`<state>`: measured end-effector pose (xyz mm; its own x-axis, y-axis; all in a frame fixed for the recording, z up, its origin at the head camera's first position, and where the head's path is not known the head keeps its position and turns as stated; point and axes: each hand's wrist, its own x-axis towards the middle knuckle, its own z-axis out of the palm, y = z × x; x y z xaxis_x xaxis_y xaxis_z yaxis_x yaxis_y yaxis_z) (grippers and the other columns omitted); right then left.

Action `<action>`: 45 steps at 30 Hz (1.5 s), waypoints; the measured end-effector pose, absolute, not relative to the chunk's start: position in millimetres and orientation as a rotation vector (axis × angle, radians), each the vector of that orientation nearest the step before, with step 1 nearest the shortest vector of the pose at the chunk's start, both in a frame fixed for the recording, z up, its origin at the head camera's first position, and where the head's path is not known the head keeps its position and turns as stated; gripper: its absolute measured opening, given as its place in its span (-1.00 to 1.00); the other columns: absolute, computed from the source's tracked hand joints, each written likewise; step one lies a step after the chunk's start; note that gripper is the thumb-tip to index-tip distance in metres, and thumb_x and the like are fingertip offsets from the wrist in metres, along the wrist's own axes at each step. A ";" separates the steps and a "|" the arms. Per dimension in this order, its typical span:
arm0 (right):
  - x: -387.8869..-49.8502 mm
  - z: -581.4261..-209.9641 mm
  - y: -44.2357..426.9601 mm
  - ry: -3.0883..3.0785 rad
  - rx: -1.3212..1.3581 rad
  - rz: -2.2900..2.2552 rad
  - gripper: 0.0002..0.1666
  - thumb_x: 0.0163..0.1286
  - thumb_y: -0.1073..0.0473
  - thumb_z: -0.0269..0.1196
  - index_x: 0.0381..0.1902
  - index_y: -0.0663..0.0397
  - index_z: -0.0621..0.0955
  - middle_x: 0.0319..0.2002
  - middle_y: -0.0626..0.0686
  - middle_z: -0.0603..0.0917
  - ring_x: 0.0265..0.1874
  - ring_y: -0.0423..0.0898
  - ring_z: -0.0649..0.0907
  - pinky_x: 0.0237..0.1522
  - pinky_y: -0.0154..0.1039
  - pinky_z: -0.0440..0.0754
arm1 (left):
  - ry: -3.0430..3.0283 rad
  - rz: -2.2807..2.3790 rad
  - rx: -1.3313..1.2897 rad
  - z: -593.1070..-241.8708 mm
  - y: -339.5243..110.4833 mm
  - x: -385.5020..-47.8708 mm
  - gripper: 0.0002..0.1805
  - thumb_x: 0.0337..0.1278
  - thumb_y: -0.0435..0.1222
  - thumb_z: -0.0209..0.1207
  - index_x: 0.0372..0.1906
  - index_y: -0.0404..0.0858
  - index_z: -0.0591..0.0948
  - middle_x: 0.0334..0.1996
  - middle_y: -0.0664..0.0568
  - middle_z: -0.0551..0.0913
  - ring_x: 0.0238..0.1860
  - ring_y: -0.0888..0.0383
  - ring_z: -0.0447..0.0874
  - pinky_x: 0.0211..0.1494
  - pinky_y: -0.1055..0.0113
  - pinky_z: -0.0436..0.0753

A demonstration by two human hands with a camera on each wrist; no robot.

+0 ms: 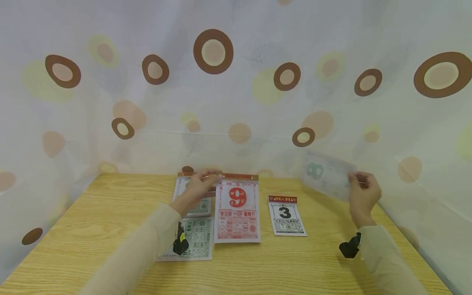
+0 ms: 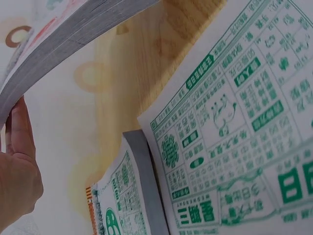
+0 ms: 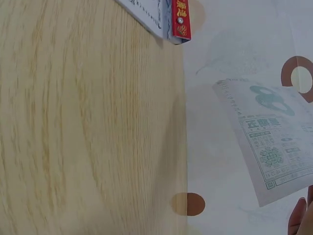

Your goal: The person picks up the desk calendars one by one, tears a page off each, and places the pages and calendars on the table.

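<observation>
In the head view, my left hand [image 1: 198, 189] grips the upper left edge of a thick calendar pad [image 1: 237, 221] with a large red 9. The left wrist view has this pad [image 2: 58, 46] raised, the fingers of the hand [image 2: 18, 171] at its edge. My right hand [image 1: 365, 196] pinches one end of a thin loose sheet [image 1: 326, 174] with a green 8, held up off the table. In the right wrist view the sheet [image 3: 269, 142] spreads beyond the fingertips of the hand [image 3: 303, 218].
Two green-printed calendar pads, the smaller [image 1: 199, 211] behind the larger [image 1: 197, 239], lie left of the red one. A small calendar [image 1: 287, 223] with a black 3 and red header lies between the hands on the wooden table [image 1: 258, 270]. Behind hangs a patterned cloth [image 1: 243, 98].
</observation>
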<state>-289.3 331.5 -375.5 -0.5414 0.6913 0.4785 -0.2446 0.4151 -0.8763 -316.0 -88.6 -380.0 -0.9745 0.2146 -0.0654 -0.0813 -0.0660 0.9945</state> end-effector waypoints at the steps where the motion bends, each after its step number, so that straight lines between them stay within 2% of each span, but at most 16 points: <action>1: -289.1 -376.3 333.7 -1.758 -0.392 1.261 -0.81 0.15 0.07 0.31 -0.37 0.05 0.59 -0.51 -0.39 0.50 -0.54 -0.42 0.45 -0.46 -0.62 0.40 | 1.981 2.158 0.131 -381.4 -87.6 -315.9 -0.62 0.14 -0.19 0.16 0.09 -0.14 0.48 -0.16 -0.05 0.63 -0.28 0.08 0.69 -0.09 0.19 0.66; 5: -287.8 -380.4 341.6 -1.800 -0.391 1.191 -0.72 0.18 0.04 0.29 -0.32 0.15 0.59 -0.50 -0.42 0.48 -0.53 -0.44 0.44 -0.45 -0.63 0.38 | 1.943 2.167 0.095 -386.3 -84.1 -315.3 -0.61 0.13 -0.20 0.17 0.09 -0.14 0.48 -0.18 -0.03 0.61 -0.30 0.12 0.70 -0.06 0.16 0.65; 11: -287.7 -389.5 350.0 -1.878 -0.348 1.066 -0.63 0.23 0.01 0.23 -0.26 0.25 0.58 -0.48 -0.49 0.42 -0.52 -0.48 0.40 -0.46 -0.63 0.34 | 1.967 2.151 0.091 -392.3 -81.2 -316.4 -0.64 0.15 -0.21 0.15 0.07 -0.16 0.49 -0.20 -0.08 0.61 -0.27 0.07 0.70 -0.10 0.19 0.66; 19: -286.5 -399.3 358.6 -1.968 -0.160 0.966 -0.75 0.22 0.13 0.26 -0.32 0.26 0.59 -0.50 -0.45 0.45 -0.54 -0.51 0.40 -0.52 -0.67 0.32 | 2.026 2.088 0.062 -397.5 -77.6 -321.8 -0.59 0.11 -0.20 0.18 0.09 -0.17 0.49 -0.16 -0.15 0.61 -0.28 0.07 0.69 -0.13 0.20 0.67; 26: -284.5 -404.6 366.2 -2.078 -0.009 0.939 -0.84 0.17 0.21 0.30 -0.37 0.23 0.61 -0.55 -0.39 0.48 -0.56 -0.49 0.42 -0.62 -0.63 0.33 | 2.083 2.056 0.029 -399.4 -72.3 -321.3 -0.59 0.09 -0.21 0.21 0.08 -0.14 0.49 -0.18 -0.13 0.65 -0.30 0.10 0.69 -0.14 0.21 0.68; 34: -279.6 -410.2 371.7 -2.223 0.133 0.921 -0.87 0.19 0.24 0.28 -0.37 0.21 0.59 -0.51 -0.36 0.51 -0.52 -0.53 0.44 -0.55 -0.63 0.39 | 2.226 1.972 0.014 -400.1 -68.2 -320.3 -0.64 0.10 -0.23 0.20 0.03 -0.17 0.51 -0.21 -0.14 0.63 -0.33 0.11 0.68 -0.21 0.24 0.69; 38: -277.6 -412.3 372.9 -2.267 0.221 0.901 -0.90 0.18 0.27 0.28 -0.37 0.20 0.59 -0.46 -0.25 0.54 -0.47 -0.55 0.45 -0.51 -0.63 0.41 | 2.260 1.957 0.040 -402.3 -67.5 -321.0 -0.66 0.09 -0.25 0.20 0.01 -0.18 0.52 -0.23 -0.16 0.62 -0.34 0.09 0.67 -0.22 0.24 0.69; 45: -273.8 -411.9 373.9 -2.397 0.287 0.826 -0.90 0.20 0.24 0.26 -0.40 0.19 0.60 -0.44 0.10 0.63 -0.47 -0.56 0.44 -0.50 -0.59 0.46 | 2.341 1.885 0.068 -406.9 -68.3 -323.9 -0.64 0.06 -0.36 0.21 0.02 -0.20 0.51 -0.14 -0.20 0.57 -0.28 0.06 0.64 -0.24 0.26 0.69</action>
